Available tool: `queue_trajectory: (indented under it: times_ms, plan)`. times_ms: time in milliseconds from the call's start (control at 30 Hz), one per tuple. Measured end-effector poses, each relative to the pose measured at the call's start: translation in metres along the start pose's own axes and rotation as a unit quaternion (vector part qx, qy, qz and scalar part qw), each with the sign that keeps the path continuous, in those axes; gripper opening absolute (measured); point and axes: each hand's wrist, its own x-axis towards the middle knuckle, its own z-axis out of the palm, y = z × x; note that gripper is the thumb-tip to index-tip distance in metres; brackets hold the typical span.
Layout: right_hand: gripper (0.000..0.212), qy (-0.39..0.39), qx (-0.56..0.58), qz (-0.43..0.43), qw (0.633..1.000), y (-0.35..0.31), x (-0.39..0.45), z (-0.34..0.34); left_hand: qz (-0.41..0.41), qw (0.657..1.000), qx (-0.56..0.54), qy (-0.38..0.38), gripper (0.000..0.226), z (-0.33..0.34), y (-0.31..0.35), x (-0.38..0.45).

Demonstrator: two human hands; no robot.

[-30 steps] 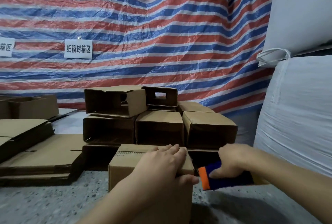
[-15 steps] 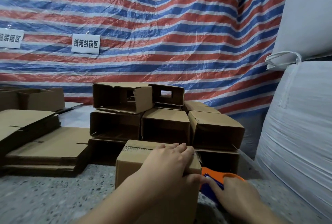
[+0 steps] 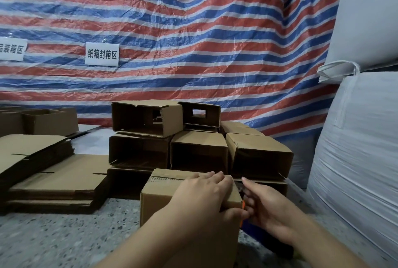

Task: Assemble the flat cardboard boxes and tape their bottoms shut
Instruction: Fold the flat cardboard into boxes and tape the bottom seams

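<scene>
The left hand [image 3: 204, 197] is lying flat, pressing the light, crushable box [image 3: 163, 194]; the right hand [image 3: 261, 207] is seemingly gripping the tape dispenser [image 3: 243, 205].

So there's a box [image 3: 163, 194] standing on the floor [image 3: 64, 235] up front, left hand [image 3: 200, 194] lying flat on top of it, right hand [image 3: 265, 207] just off its right side. Right behind is a stack of open boxes [image 3: 193, 138]. A pile of flat cardboard [image 3: 49, 173] lies to the left, big sacks [image 3: 361, 138] on the right, and a tarp [image 3: 172, 31] hangs behind everything with two signs [image 3: 101, 54] on it.
</scene>
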Motion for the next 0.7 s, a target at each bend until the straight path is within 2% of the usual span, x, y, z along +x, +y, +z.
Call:
queue_trajectory:
  times_ms: [100, 200, 300, 500, 600, 700]
  plan:
    - [0.040, 0.021, -0.040, -0.009, 0.999, 0.007, 0.003, 0.002, 0.000, 1.000, 0.000, 0.003, 0.090, 0.000, -0.001, -0.001]
    - [0.043, 0.022, -0.034, -0.018, 0.999, 0.019, 0.005, 0.008, -0.002, 1.000, 0.001, 0.018, 0.086, 0.003, -0.001, -0.001]
    - [0.051, 0.063, -0.053, -0.027, 0.996, 0.027, 0.007, 0.019, -0.002, 1.000, 0.008, 0.025, 0.085, 0.004, -0.001, -0.001]
    - [0.063, 0.097, -0.019, -0.023, 0.995, 0.044, 0.007, 0.035, -0.007, 1.000, 0.018, 0.017, 0.086, 0.005, 0.001, -0.001]
    - [0.046, 0.104, 0.004, -0.020, 0.994, 0.044, 0.003, 0.036, -0.010, 1.000, 0.018, 0.009, 0.088, 0.005, 0.001, -0.001]
    - [0.033, 0.097, 0.003, 0.020, 0.995, 0.038, 0.005, 0.037, -0.010, 1.000, 0.018, 0.003, 0.089, 0.006, 0.000, 0.000]
